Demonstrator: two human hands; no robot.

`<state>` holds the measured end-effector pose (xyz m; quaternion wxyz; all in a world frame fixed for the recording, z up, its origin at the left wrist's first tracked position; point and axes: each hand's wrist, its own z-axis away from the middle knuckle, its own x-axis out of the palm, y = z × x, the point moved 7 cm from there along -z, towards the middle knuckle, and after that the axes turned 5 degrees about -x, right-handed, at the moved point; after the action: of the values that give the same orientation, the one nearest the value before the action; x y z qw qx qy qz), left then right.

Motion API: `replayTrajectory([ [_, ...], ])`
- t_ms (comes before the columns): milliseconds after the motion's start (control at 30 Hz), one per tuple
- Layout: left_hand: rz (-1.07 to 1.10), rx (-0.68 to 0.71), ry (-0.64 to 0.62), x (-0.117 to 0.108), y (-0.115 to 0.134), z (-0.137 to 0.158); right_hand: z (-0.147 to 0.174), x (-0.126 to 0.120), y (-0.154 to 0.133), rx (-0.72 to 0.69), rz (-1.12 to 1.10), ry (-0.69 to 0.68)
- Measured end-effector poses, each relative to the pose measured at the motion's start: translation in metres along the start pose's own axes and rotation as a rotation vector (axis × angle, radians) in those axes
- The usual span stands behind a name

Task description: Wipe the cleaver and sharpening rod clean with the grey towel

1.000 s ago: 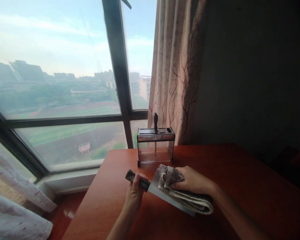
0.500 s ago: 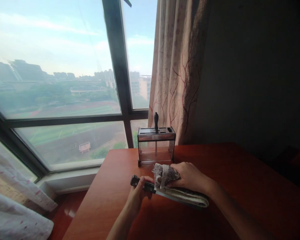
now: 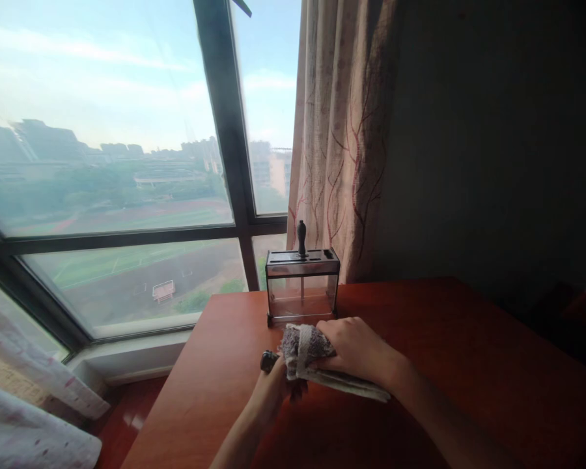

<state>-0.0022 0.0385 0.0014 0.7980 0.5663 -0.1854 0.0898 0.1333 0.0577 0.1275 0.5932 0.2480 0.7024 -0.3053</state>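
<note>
My left hand [image 3: 272, 385] is wrapped round the black handle of a kitchen knife [image 3: 269, 360]; only the handle's end shows plainly. My right hand [image 3: 354, 346] grips a folded grey-and-white cloth [image 3: 293, 352], which lies over the knife close to my left hand. A pale folded strip of the cloth trails to the right beneath my right wrist. The blade is hidden by the cloth. Just beyond my hands stands a clear-sided knife block [image 3: 268, 286] with a dark slotted top. One black-handled tool [image 3: 301, 238] stands upright in it, its thin shaft visible through the panel.
The reddish-brown wooden table [image 3: 200, 365] extends under both hands, its left edge beside the window [image 3: 127, 273]. A patterned curtain [image 3: 342, 130] hangs behind the knife block, and a white curtain [image 3: 34, 423] is at lower left. A dark wall [image 3: 483, 143] rises at right.
My right hand has slid the cloth left along the knife toward the handle. The blade, partly visible before, is now covered. The view has shifted slightly.
</note>
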Motion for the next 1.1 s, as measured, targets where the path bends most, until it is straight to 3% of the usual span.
replayTrajectory([
  [167, 0.007, 0.017, 0.020, -0.004, 0.003, -0.001, -0.003, 0.002, -0.001, 0.031, -0.008, 0.033],
  [633, 0.107, 0.018, 0.130, -0.033, 0.012, -0.006, 0.031, 0.000, 0.052, 0.158, -0.096, -0.012],
  [1100, 0.066, 0.006, 0.077, -0.019, 0.000, -0.010, 0.007, 0.005, 0.018, 0.055, 0.003, -0.036],
])
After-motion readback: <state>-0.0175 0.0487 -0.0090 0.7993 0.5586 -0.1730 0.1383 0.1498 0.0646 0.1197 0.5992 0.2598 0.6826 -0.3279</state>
